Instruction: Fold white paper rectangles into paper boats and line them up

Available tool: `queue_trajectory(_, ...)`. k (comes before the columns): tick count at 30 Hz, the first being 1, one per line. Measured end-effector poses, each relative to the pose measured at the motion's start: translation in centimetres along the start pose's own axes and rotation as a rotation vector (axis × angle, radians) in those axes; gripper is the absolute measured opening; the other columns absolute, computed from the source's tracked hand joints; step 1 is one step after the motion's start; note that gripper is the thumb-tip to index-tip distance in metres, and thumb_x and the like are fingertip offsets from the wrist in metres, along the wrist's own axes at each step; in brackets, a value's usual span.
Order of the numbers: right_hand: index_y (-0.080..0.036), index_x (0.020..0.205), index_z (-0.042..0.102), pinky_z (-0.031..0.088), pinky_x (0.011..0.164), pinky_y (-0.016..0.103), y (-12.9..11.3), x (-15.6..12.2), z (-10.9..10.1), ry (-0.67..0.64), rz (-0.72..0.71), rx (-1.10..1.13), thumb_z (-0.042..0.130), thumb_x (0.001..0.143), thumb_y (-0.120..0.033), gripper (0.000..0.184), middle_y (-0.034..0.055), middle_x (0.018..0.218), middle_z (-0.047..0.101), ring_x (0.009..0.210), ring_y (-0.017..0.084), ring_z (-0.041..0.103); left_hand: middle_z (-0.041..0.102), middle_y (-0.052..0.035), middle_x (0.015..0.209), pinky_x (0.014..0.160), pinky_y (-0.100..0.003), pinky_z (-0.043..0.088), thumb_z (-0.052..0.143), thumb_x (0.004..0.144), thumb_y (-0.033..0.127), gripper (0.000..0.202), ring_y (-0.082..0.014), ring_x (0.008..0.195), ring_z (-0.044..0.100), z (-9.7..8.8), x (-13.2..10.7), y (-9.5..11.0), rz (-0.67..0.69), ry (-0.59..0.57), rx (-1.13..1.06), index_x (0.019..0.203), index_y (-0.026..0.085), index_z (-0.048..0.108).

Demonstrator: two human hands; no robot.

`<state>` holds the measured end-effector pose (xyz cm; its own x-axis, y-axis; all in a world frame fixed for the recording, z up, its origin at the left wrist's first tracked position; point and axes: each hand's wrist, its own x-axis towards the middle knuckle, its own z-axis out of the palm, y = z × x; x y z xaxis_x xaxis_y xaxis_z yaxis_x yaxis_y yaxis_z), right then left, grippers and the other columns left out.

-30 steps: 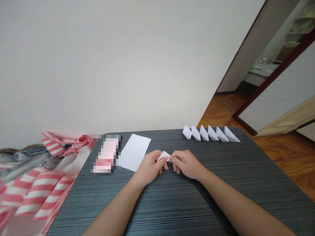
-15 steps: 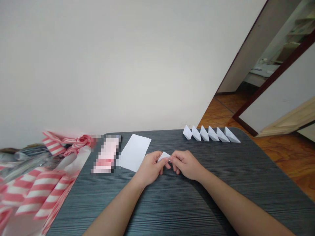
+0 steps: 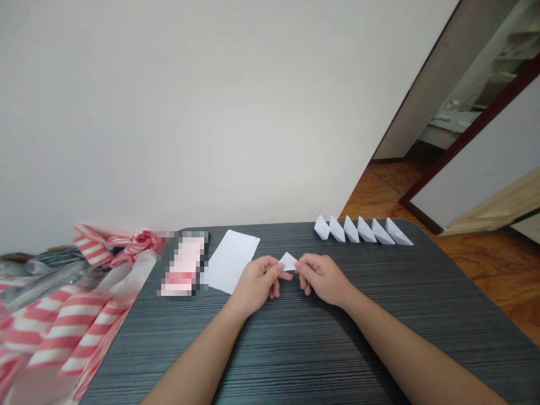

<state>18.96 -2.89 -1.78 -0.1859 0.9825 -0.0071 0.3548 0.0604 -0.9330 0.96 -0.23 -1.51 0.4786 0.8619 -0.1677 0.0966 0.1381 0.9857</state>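
Between my two hands is a small piece of folded white paper (image 3: pixel 288 261), shaped like a triangle with its point away from me. My left hand (image 3: pixel 259 284) pinches its left corner between thumb and fingers. The right corner is pinched by my right hand (image 3: pixel 321 278). Both hands are just above the dark table. Just beyond my left hand lies a flat white sheet of paper (image 3: pixel 232 259). Several folded white paper shapes (image 3: pixel 351 229) stand in a row at the back right, apart from my hands.
A blurred-out phone-like object (image 3: pixel 183 267) lies on the left of the dark wood-grain table (image 3: pixel 270 349). Red-and-white striped cloth or bags (image 3: pixel 71 323) are heaped beside the left edge. A white wall (image 3: pixel 236 112) rises behind, with a doorway at right.
The folded paper has turned so its point faces away from me, with a corner in each hand. My hands have moved slightly apart.
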Motion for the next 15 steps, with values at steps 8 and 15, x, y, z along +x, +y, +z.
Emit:
queue_trajectory(8,-0.017,0.073,0.054,0.041,0.045,0.019,0.35,0.18,-0.02,-0.022,0.012,0.066,0.042,0.089,-0.033,0.026,-0.0028,0.053,0.058,0.04,0.009,0.053,0.065,-0.0025,0.06,0.034,-0.017,0.031,0.047,0.085,0.04,0.027,-0.0076,0.036,0.048,-0.08,-0.02,-0.01,-0.018,0.045,-0.06,0.079,0.014,0.051)
queue_trajectory(15,-0.017,0.071,0.053,0.039,0.042,0.018,0.59,0.2,-0.14,-0.003,0.014,0.06,0.043,0.089,-0.033,0.026,-0.0029,0.052,0.058,0.038,0.008,0.051,0.058,0.0015,0.049,0.038,-0.018,0.034,0.047,0.085,0.04,0.028,-0.0076,0.038,0.046,0.04,0.03,0.01,0.019,0.014,-0.047,0.077,0.013,0.053)
